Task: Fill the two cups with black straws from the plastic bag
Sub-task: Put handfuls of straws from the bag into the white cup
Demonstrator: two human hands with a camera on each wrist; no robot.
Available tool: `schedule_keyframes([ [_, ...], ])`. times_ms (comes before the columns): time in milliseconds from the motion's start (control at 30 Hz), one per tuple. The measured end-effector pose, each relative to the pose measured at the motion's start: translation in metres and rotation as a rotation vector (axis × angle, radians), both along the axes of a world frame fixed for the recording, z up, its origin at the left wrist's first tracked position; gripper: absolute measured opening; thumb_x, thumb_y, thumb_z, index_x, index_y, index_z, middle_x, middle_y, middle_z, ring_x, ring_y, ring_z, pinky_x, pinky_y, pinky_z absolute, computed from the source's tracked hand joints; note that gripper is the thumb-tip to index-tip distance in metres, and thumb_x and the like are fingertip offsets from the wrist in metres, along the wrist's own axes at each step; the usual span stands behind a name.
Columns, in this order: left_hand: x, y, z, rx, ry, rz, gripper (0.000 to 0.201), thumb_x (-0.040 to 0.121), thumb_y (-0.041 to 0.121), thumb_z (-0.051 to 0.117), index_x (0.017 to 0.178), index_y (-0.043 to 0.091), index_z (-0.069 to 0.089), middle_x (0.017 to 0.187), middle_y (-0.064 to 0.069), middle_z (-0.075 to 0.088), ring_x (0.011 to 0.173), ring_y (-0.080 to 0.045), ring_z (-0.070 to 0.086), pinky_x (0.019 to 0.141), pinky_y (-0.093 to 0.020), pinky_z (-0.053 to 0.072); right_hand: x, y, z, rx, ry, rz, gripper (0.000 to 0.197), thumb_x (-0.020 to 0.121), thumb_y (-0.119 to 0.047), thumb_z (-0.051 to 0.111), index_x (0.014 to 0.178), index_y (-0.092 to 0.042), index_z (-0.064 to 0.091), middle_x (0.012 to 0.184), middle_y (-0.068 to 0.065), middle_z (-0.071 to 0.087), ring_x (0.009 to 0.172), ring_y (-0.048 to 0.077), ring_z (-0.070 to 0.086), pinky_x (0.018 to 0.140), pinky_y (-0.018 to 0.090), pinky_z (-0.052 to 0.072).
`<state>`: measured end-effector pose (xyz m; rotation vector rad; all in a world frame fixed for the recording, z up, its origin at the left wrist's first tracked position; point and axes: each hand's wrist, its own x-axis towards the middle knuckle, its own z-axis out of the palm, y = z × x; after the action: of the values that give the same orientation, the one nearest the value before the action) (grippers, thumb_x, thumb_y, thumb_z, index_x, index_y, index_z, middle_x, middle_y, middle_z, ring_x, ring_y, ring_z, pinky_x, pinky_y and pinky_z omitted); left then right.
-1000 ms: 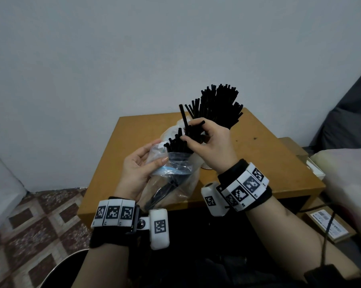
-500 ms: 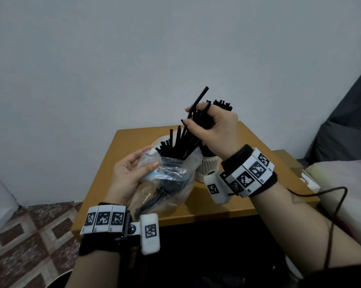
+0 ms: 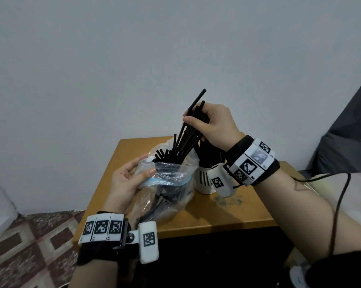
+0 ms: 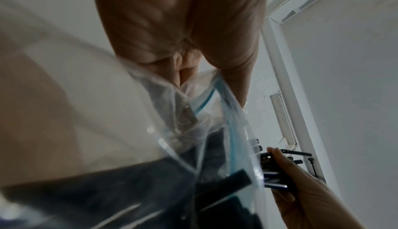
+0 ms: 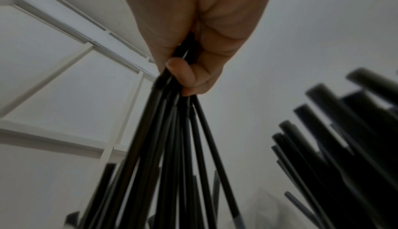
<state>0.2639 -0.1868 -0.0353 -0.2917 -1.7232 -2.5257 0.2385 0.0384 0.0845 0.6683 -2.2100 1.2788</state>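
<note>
My left hand (image 3: 132, 179) grips the neck of a clear plastic bag (image 3: 169, 196) with a blue seal, held upright over the table's near left part. Black straws (image 3: 165, 157) stick out of its mouth. My right hand (image 3: 208, 123) grips a bundle of black straws (image 3: 188, 140) near their upper ends; their lower ends are still inside the bag. Behind the bag stands a white ribbed cup (image 3: 203, 179), filled with black straws (image 3: 208, 154). In the right wrist view my fingers (image 5: 185, 72) close round the bundle (image 5: 172, 147). A second cup is mostly hidden behind the bag.
The wooden table (image 3: 227, 213) has a scuffed patch near the cup. A patterned floor (image 3: 30, 242) lies to the left, a dark cushion (image 3: 350, 129) to the right. A black cable (image 3: 339, 204) hangs along my right forearm.
My right hand has lifted the bundle of straws up out of the bag, from the bag's mouth to well above it. My left hand kept its hold on the bag.
</note>
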Motion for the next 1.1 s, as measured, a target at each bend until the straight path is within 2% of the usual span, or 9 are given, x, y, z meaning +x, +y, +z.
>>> schedule_keyframes([
  [67, 0.000, -0.002, 0.000, 0.005, -0.005, -0.001, 0.098, 0.030, 0.033, 0.098, 0.119, 0.009, 0.065, 0.111, -0.017, 0.070, 0.085, -0.029, 0.071, 0.063, -0.031, 0.060, 0.000, 0.000, 0.005, 0.042, 0.027, -0.006, 0.003, 0.087, -0.024, 0.067, 0.085, -0.022, 0.066, 0.067, -0.011, 0.064, 0.048, 0.005, 0.059, 0.048, 0.016, 0.044],
  [100, -0.001, -0.002, 0.000, 0.005, -0.007, -0.002, 0.098, 0.029, 0.034, 0.098, 0.119, 0.010, 0.065, 0.111, -0.017, 0.070, 0.085, -0.029, 0.071, 0.063, -0.031, 0.060, 0.000, 0.000, 0.007, 0.053, 0.042, -0.011, 0.003, 0.087, -0.024, 0.067, 0.086, -0.021, 0.066, 0.068, -0.012, 0.064, 0.049, 0.004, 0.059, 0.048, 0.015, 0.044],
  [200, -0.001, -0.004, 0.000, 0.005, -0.005, -0.001, 0.098, 0.029, 0.035, 0.098, 0.118, 0.011, 0.066, 0.110, -0.017, 0.070, 0.082, -0.029, 0.072, 0.060, -0.031, 0.060, 0.001, 0.001, 0.017, 0.033, 0.070, -0.022, 0.004, 0.087, -0.023, 0.067, 0.088, -0.019, 0.067, 0.071, -0.007, 0.066, 0.056, 0.015, 0.064, 0.047, 0.024, 0.049],
  [300, 0.000, -0.005, 0.001, 0.017, 0.007, 0.003, 0.095, 0.029, 0.036, 0.098, 0.116, 0.011, 0.066, 0.109, -0.016, 0.070, 0.082, -0.028, 0.072, 0.059, -0.030, 0.059, 0.002, 0.004, 0.025, 0.011, 0.085, -0.011, 0.003, 0.088, -0.021, 0.066, 0.088, -0.018, 0.067, 0.073, -0.004, 0.068, 0.054, 0.010, 0.062, 0.047, 0.023, 0.047],
  [400, 0.001, -0.007, 0.003, 0.022, 0.020, 0.009, 0.096, 0.029, 0.036, 0.098, 0.116, 0.010, 0.065, 0.108, -0.017, 0.071, 0.082, -0.028, 0.072, 0.060, -0.030, 0.060, 0.002, 0.008, 0.033, -0.028, 0.105, -0.023, 0.001, 0.088, -0.018, 0.065, 0.088, -0.019, 0.065, 0.071, -0.007, 0.066, 0.048, 0.006, 0.059, 0.044, 0.022, 0.046],
  [600, 0.003, -0.010, 0.004, 0.033, 0.025, 0.028, 0.102, 0.026, 0.036, 0.098, 0.118, 0.008, 0.064, 0.105, -0.015, 0.072, 0.083, -0.027, 0.072, 0.062, -0.030, 0.060, -0.001, 0.014, 0.048, -0.042, 0.119, -0.012, 0.006, 0.088, -0.016, 0.065, 0.085, -0.021, 0.065, 0.068, -0.008, 0.064, 0.055, 0.018, 0.063, 0.047, 0.030, 0.051],
  [767, 0.004, -0.010, 0.006, 0.023, 0.019, 0.047, 0.102, 0.026, 0.038, 0.098, 0.117, 0.009, 0.065, 0.106, -0.015, 0.072, 0.085, -0.027, 0.072, 0.060, -0.028, 0.059, -0.005, 0.016, 0.052, -0.029, 0.091, 0.026, 0.009, 0.088, -0.014, 0.065, 0.083, -0.021, 0.064, 0.063, -0.008, 0.063, 0.046, 0.015, 0.057, 0.043, 0.025, 0.044],
  [900, 0.004, -0.011, 0.006, 0.018, 0.021, 0.066, 0.103, 0.025, 0.039, 0.098, 0.118, 0.008, 0.065, 0.105, -0.015, 0.072, 0.082, -0.026, 0.072, 0.060, -0.029, 0.060, -0.007, 0.019, 0.054, -0.048, 0.089, 0.044, 0.008, 0.088, -0.014, 0.065, 0.083, -0.020, 0.065, 0.063, -0.007, 0.064, 0.049, 0.022, 0.057, 0.044, 0.028, 0.044],
  [1100, 0.002, -0.015, 0.001, 0.046, 0.018, 0.097, 0.099, 0.024, 0.040, 0.098, 0.113, 0.010, 0.067, 0.102, -0.014, 0.073, 0.079, -0.023, 0.072, 0.059, -0.028, 0.060, -0.011, 0.029, 0.058, -0.090, 0.109, 0.033, 0.007, 0.087, -0.016, 0.064, 0.082, -0.021, 0.065, 0.062, -0.005, 0.065, 0.045, 0.021, 0.053, 0.044, 0.026, 0.041],
])
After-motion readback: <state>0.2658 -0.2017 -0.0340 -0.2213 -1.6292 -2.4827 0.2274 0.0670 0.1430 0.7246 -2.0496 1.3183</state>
